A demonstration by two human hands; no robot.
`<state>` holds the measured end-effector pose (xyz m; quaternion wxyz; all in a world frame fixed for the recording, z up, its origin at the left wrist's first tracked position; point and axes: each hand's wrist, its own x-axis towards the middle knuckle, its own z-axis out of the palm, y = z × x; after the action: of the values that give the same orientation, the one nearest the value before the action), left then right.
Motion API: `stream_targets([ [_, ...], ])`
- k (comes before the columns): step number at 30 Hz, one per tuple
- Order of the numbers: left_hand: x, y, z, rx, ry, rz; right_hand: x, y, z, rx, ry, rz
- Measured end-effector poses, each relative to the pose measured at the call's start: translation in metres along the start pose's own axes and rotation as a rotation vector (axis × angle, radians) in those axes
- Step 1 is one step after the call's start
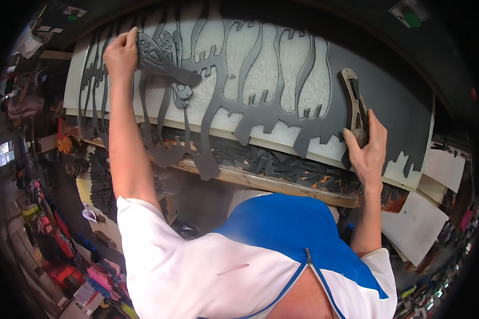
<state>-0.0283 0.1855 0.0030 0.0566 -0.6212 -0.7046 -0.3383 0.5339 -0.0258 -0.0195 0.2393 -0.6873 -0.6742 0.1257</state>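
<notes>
Table (315, 80), big and pale, stretches across the view, with its front edge slanting down to the right. Over most of it lies a dark grey sheet (396, 111), full of long, wavy holes on the left and in the middle. Loose-looking strips of it hang past the front edge. Below that edge, dark scraps (271, 162) lie in a heap behind a long wooden rail (266, 182).

Two long things are held up at the sheet. The dark piece (162, 62) at the left is shaped like a shoe sole, with little marks on its wide part. It slants from the left hand (121, 56) down to the right, so its thin end points at the middle of the table. More dark shapes peek out behind it. The curved frame (352, 98) at the right is thin, brown on its rim, with a dark bar near the top. It runs nearly up and down, its top leaning a bit left, away from the person.

The right hand (368, 151) grips its low end, thumb on one side and fingers on the other. The left fingers pinch the piece's upper end. Smooth, uncut sheet gives room to the right of the frame; holes crowd its left.
</notes>
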Motion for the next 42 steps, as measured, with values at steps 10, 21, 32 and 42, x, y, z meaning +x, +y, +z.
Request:
stream_targets([
  [10, -0.004, -0.044, 0.071, 0.394, 0.084, 0.384, 0.048, -0.011, -0.021, 0.005, -0.161, -0.173],
  [21, -0.056, 0.105, 0.081, -0.061, -0.087, 0.598, 0.14, 0.021, -0.006, -0.151, -0.381, -1.061],
  [32, -0.125, 0.284, 0.187, -0.546, -0.415, 0.567, 0.016, -0.001, 0.056, 0.11, 0.029, -0.263],
  [42, -0.101, 0.278, 0.217, -0.689, -0.433, 0.438, 0.041, -0.01, 0.073, 0.091, 0.051, -0.207],
])
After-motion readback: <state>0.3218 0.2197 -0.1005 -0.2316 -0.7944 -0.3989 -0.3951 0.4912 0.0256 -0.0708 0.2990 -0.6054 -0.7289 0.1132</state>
